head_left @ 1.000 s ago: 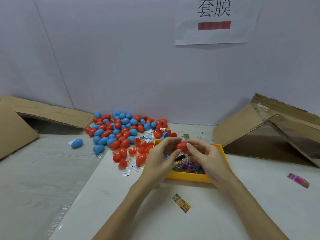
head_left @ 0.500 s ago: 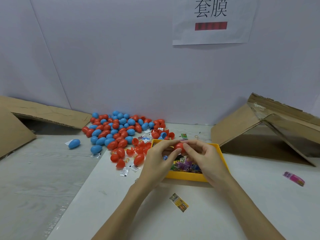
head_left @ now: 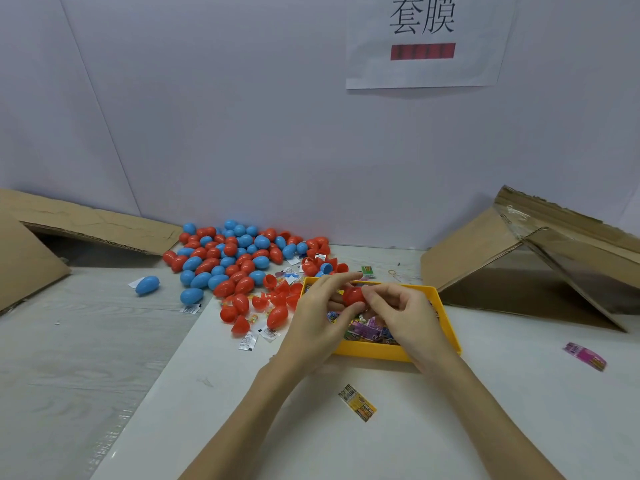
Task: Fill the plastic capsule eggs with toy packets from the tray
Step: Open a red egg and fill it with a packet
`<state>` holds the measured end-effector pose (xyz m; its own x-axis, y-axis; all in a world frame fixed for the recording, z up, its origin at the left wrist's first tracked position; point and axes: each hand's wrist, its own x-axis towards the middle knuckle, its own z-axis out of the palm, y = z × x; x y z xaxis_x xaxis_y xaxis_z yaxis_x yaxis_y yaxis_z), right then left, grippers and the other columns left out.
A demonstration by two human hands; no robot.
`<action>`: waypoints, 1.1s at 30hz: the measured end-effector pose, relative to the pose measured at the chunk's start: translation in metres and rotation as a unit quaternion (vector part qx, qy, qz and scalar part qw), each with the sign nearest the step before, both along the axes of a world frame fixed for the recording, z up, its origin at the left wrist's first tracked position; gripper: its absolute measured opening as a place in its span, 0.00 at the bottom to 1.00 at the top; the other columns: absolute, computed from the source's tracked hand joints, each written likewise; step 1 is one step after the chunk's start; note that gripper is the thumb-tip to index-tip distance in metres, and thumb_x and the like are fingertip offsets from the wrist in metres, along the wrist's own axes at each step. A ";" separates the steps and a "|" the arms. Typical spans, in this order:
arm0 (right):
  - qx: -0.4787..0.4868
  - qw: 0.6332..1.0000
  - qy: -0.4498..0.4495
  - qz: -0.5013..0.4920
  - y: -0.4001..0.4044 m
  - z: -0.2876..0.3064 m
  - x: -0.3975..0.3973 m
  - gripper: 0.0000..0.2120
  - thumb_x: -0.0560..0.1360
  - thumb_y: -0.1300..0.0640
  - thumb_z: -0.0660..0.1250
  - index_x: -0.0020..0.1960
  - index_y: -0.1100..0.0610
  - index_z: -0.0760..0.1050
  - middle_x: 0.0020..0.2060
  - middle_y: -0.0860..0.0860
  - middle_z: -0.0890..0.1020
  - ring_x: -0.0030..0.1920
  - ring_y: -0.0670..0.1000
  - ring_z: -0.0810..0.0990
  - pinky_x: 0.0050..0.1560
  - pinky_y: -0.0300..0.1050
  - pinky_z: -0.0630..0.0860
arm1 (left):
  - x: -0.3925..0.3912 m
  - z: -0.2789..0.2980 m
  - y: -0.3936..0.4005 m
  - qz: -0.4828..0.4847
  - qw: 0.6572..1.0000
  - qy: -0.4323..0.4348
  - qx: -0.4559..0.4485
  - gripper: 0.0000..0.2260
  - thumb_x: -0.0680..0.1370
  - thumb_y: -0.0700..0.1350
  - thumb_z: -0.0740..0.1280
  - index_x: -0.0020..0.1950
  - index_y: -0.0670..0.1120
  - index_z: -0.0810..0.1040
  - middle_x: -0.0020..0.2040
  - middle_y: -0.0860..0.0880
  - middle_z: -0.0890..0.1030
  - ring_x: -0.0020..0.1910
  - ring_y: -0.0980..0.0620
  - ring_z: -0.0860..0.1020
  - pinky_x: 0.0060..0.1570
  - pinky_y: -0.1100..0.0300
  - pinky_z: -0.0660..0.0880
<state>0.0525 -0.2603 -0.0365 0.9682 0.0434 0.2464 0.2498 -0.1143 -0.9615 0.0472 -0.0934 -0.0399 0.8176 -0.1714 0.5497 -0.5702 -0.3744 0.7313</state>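
Both hands meet over the yellow tray (head_left: 446, 317), which holds several colourful toy packets (head_left: 367, 329). My left hand (head_left: 320, 317) and my right hand (head_left: 403, 313) together pinch one red capsule egg (head_left: 353, 295) between their fingertips, just above the tray's far left part. A heap of red and blue capsule eggs (head_left: 235, 261) lies on the table to the left of the tray, with open red halves (head_left: 277, 296) nearest the tray. Whether the held egg is closed I cannot tell.
A yellow packet (head_left: 357, 402) lies on the white table in front of the tray and a pink packet (head_left: 584, 355) at the right. A lone blue egg (head_left: 148, 284) sits far left. Cardboard flaps (head_left: 519, 251) flank both sides; a wall with a paper sign stands behind.
Both hands stay over the tray with the red egg; the fingers have shifted slightly around it. The view has tilted a little.
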 end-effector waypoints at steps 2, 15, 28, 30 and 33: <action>-0.019 1.000 -0.003 -0.014 0.001 0.000 0.001 0.09 0.80 0.49 0.68 0.55 0.50 0.83 0.42 0.49 0.88 0.43 0.47 0.86 0.41 0.38 0.80 | 0.001 0.000 0.000 0.020 1.000 -0.009 -0.018 0.13 0.81 0.42 0.70 0.66 0.49 0.78 0.54 0.54 0.82 0.50 0.53 0.82 0.51 0.57 0.81; -0.411 0.909 0.035 -0.064 0.007 0.002 0.009 0.12 0.73 0.50 0.79 0.53 0.53 0.82 0.39 0.46 0.82 0.40 0.44 0.79 0.41 0.36 0.76 | 0.006 0.000 0.007 0.105 0.992 0.014 -0.064 0.09 0.84 0.44 0.65 0.63 0.47 0.80 0.49 0.52 0.84 0.43 0.54 0.83 0.47 0.54 0.82; -0.408 0.902 -0.110 -0.088 0.010 -0.004 0.000 0.06 0.82 0.54 0.68 0.55 0.54 0.83 0.51 0.48 0.79 0.54 0.47 0.76 0.55 0.39 0.75 | 0.006 0.000 0.009 0.109 0.992 0.031 -0.058 0.08 0.84 0.46 0.64 0.61 0.49 0.80 0.45 0.53 0.84 0.42 0.54 0.83 0.47 0.51 0.82; -0.390 0.906 -0.142 -0.079 0.013 -0.003 -0.002 0.07 0.83 0.55 0.67 0.55 0.53 0.83 0.50 0.48 0.82 0.53 0.46 0.78 0.55 0.40 0.76 | 0.006 0.000 0.010 0.112 0.991 0.035 -0.059 0.09 0.84 0.47 0.63 0.60 0.49 0.81 0.44 0.54 0.84 0.42 0.54 0.83 0.46 0.50 0.82; -0.322 0.928 -0.157 -0.103 0.016 0.000 -0.006 0.04 0.81 0.56 0.70 0.53 0.53 0.84 0.46 0.45 0.84 0.48 0.43 0.81 0.50 0.36 0.79 | 0.005 0.002 0.010 0.122 0.990 0.027 -0.063 0.08 0.84 0.47 0.63 0.59 0.49 0.80 0.45 0.54 0.84 0.42 0.55 0.83 0.46 0.51 0.82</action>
